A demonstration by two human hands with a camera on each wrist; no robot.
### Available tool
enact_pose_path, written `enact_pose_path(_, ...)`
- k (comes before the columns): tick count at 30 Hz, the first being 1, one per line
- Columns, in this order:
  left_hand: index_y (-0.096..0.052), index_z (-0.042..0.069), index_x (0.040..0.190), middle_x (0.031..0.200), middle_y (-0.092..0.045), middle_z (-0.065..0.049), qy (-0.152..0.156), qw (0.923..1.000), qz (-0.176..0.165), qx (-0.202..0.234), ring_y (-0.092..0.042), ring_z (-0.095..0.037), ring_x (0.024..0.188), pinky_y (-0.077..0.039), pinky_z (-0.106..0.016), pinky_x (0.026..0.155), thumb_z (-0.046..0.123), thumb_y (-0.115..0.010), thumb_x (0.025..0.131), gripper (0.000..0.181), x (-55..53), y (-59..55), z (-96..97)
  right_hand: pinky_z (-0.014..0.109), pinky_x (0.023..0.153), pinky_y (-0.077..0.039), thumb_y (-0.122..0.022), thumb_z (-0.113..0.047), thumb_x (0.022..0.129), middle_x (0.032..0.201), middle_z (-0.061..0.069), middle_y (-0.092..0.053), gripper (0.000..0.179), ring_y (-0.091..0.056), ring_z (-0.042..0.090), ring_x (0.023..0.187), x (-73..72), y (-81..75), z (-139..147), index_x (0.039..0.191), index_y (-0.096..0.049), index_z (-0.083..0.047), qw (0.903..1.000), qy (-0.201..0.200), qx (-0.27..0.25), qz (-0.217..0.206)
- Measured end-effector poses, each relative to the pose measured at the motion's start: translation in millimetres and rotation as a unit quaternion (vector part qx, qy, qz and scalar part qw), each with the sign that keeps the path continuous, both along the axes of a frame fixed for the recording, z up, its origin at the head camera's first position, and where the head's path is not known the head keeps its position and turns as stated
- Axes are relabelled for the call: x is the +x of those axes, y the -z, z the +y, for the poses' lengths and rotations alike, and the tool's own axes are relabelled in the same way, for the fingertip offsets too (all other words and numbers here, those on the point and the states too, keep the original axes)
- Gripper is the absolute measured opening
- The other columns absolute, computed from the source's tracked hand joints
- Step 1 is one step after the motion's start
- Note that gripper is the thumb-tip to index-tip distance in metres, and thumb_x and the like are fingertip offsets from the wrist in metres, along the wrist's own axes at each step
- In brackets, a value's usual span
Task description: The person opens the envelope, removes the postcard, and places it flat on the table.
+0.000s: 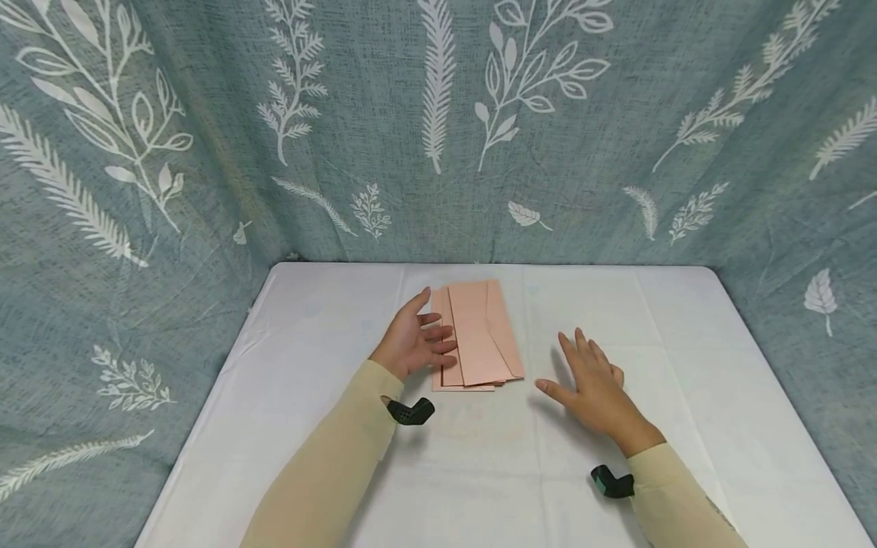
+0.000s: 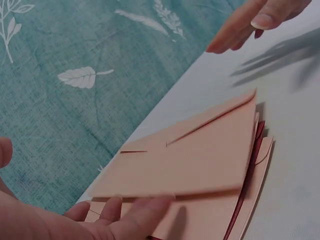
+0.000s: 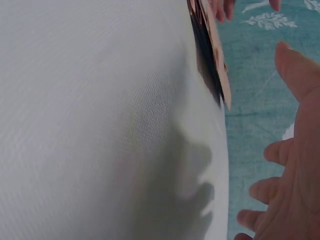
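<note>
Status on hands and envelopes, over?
Left hand at left edge of envelopes, contact unclear. Right hand apart, holding nothing. Envelopes stacked unevenly on table. No obstruction seen.

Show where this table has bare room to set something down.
The table is bare left of the left sleeve, between both sleeves, and between the right hand and back curtain. Crowded: the pink envelopes, with the left hand over their left edge.
</note>
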State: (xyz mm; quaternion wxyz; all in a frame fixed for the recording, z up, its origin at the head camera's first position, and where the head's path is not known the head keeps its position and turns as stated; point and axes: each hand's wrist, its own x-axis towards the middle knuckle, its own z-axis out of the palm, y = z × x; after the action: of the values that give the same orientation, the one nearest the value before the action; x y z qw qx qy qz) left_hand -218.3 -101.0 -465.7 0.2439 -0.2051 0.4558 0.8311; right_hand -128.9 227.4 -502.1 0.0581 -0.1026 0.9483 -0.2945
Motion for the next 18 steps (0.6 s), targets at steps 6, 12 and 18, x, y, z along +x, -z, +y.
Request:
enact_pose_path(6,-0.034,-0.002,0.156,0.15,-0.044,-0.034,-0.002,0.9999,0.001,-0.014,-0.054,-0.052,0.133,-0.049,-0.058,0.103,0.057,-0.065,0.105,0.083,-1.0,2.7,4.8,0.076,0.109,-0.016,-0.063,-0.068,0.103,0.178,0.027,-0.007,0.102,-0.006,0.055,0.16,0.2,0.0,3,0.174,-0.022,-0.007,1.0,0.0,-0.002,0.004)
enact_pose_path(12,-0.037,0.0,0.157,0.153,-0.045,-0.032,0.017,0.999,0.001,-0.04,-0.051,-0.045,0.134,-0.049,-0.055,0.102,0.059,-0.065,0.104,0.085,-3.9,2.8,12.9,0.074,0.11,-0.017,-0.062,-0.068,0.103,0.178,0.026,-0.007,0.102,-0.006,0.054,0.16,1.7,-1.2,6,0.174,-0.022,-0.006,1.0,0.002,-0.001,0.003)
enact_pose_path(18,-0.031,-0.001,0.165,0.154,-0.043,-0.031,0.026,0.9967,0.029,-0.072,-0.049,-0.048,0.138,-0.045,-0.064,0.11,0.05,-0.066,0.106,0.085,-6.8,8.7,19.8,0.075,0.11,-0.016,-0.062,-0.068,0.103,0.178,0.026,-0.007,0.102,-0.007,0.054,0.16,1.6,-1.4,8,0.174,-0.021,-0.007,1.0,0.004,-0.001,0.004)
